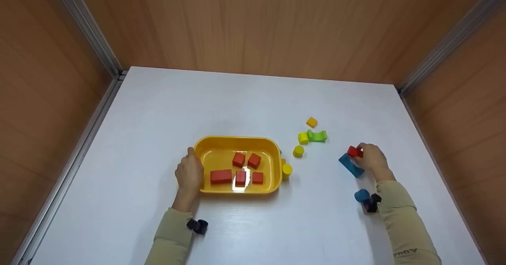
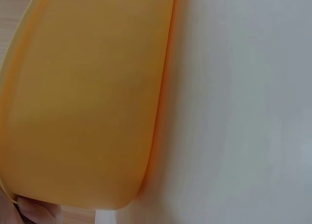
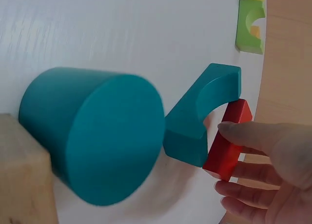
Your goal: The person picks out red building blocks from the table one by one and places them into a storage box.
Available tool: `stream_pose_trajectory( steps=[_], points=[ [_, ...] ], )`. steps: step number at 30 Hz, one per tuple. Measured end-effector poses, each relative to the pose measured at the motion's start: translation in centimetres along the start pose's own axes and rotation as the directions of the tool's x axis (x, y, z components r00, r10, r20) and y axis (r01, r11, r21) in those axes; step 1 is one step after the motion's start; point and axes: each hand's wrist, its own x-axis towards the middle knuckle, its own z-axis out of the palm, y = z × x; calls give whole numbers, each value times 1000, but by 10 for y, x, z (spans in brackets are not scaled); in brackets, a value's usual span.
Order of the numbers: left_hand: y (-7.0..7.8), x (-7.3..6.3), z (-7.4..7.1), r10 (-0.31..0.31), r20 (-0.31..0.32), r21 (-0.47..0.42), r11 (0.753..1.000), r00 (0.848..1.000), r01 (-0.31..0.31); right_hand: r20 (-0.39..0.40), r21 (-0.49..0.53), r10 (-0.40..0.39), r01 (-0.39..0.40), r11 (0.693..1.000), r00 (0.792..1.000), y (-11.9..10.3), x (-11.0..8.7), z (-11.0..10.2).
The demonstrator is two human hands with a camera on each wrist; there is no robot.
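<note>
At the left end of the yellow plastic tray (image 1: pixel 237 138), my left hand (image 1: pixel 189 173) grips the rim. Several red blocks (image 1: pixel 221 176) lie on the tray's floor. The left wrist view is mostly filled by the tray's outer wall (image 2: pixel 87 102), with a bit of the hand (image 2: pixel 36 212) at the lower corner. Over on the right, my right hand (image 1: pixel 372 159) pinches a red block (image 3: pixel 228 141) between thumb and fingers. That block is right beside a teal arch block (image 3: pixel 187 116); whether they touch I cannot tell.
A teal cylinder (image 3: pixel 114 138) and a plain wooden block (image 3: pixel 24 170) stand near the right wrist. Yellow cylinders (image 1: pixel 298 151), a green arch block (image 1: pixel 317 136) and an orange-yellow block (image 1: pixel 312 122) lie right of the tray. Wooden panels (image 1: pixel 253 27) surround the white table (image 1: pixel 253 229).
</note>
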Motion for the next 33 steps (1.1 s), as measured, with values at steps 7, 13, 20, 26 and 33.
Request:
stream_pose_trajectory(
  steps=[7, 13, 20, 26, 33],
  points=[
    [0, 0, -1, 11, 3, -3, 1000, 1000, -11, -91, 25, -18, 20, 1000, 996, -16, -7, 0],
    [0, 0, -1, -11, 38, -4, 1000, 999, 11, -144, 31, -60, 65, 997, 988, -34, -14, 4],
    [1, 1, -1, -21, 38, -1, 1000, 999, 21, -195, 47, -110, 121, 991, 975, -60, -24, 9],
    [1, 1, 0, -17, 42, 2, 1000, 999, 17, -211, 68, -151, 168, 983, 966, -85, -32, 10],
    [1, 1, 0, -3, 22, -1, 1000, 1000, 3, -278, 72, -225, 253, 965, 934, -110, -39, 17]
  ],
)
